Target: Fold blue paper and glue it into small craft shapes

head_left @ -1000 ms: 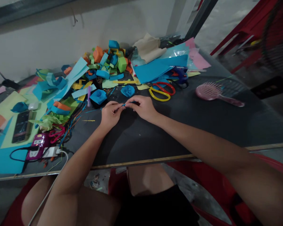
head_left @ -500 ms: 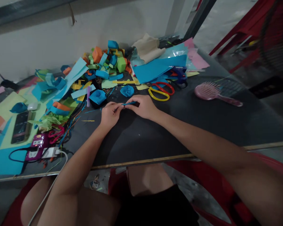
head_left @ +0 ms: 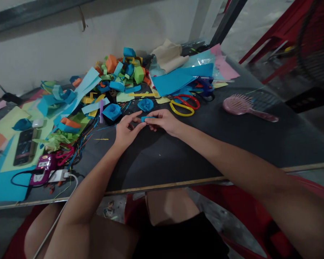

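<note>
Just above the dark tabletop, a small folded blue paper strip is pinched between the thumb and fingers of my right hand, which partly cover it. My left hand is at the strip's left end. Its thumb reaches to the strip while the index finger stands apart from it, so this hand is open. Directly beyond my hands lies a crumpled blue paper flower, with a larger blue paper flower to its left. Scissors with yellow and red handles lie beyond my right hand.
A heap of coloured paper pieces lies against the wall. Blue sheets are behind the scissors. A pink hairbrush rests at right. At left are a phone, a purple device and a white cable crossing the table edge.
My left index finger has lifted and spread away from the thumb. The blue strip has turned in my right fingers and shows more of its flat side.
</note>
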Demonstrator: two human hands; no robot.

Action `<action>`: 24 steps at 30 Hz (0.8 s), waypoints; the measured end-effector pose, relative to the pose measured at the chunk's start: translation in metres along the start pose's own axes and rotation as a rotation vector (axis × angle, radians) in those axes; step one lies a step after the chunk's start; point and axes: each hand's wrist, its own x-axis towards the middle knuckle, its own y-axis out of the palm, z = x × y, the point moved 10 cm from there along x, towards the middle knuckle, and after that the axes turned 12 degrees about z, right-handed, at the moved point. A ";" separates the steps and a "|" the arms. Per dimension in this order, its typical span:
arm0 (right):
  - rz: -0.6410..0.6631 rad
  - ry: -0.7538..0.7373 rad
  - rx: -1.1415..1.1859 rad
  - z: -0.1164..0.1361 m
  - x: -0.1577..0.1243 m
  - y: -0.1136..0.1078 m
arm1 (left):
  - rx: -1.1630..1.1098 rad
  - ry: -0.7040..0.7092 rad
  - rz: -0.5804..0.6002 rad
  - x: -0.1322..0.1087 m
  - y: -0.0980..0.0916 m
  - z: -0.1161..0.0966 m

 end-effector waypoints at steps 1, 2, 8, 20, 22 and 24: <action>0.027 0.028 0.063 -0.002 0.000 0.003 | -0.027 0.025 0.014 0.001 0.001 -0.001; 0.047 0.053 0.106 -0.004 -0.001 0.006 | -0.044 0.041 0.030 0.002 0.003 -0.001; 0.099 0.123 0.227 -0.007 -0.004 0.016 | -0.117 0.074 0.012 0.001 0.002 -0.001; 0.069 -0.039 0.019 0.004 -0.001 0.009 | -0.156 0.031 0.026 0.003 0.002 0.007; 0.025 -0.231 -0.234 0.024 -0.005 0.006 | -0.225 -0.019 0.035 0.003 0.004 0.016; -0.016 -0.441 -0.548 0.046 -0.017 0.012 | -0.303 -0.074 0.040 0.003 0.007 0.025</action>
